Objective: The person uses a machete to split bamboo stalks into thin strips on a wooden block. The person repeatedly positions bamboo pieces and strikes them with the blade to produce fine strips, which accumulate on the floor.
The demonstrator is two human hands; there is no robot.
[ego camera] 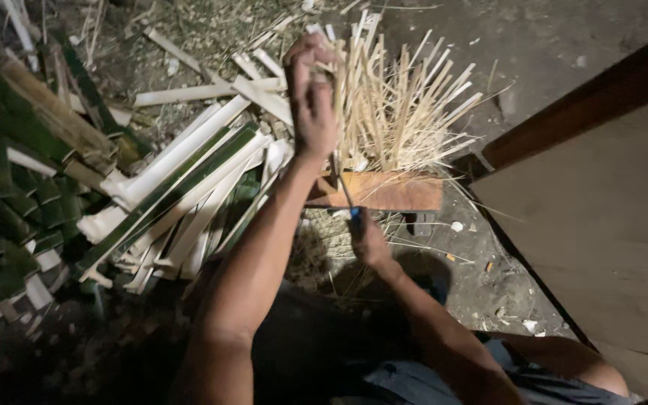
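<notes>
1. The left hand (313,105) is raised, its fingers pinched around the top of a thin bamboo strip (337,169) that runs down and slightly right toward the wooden block (384,191).
2. The right hand (369,240) sits lower, just beneath the block, closed on a blue-handled knife (355,217); its blade is hard to see, probably at the strip's lower end.
3. The strip's long axis joins the two hands.
4. Split sticks (406,112) fan out behind; green bamboo slats (174,195) lie left on the ground.

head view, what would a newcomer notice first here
The raised left hand at top centre grips pale thin bamboo splints, which fan out above an orange-brown wooden block. Below it, the right hand holds a blue-handled blade. Left lies a heap of split green bamboo slats.
</notes>
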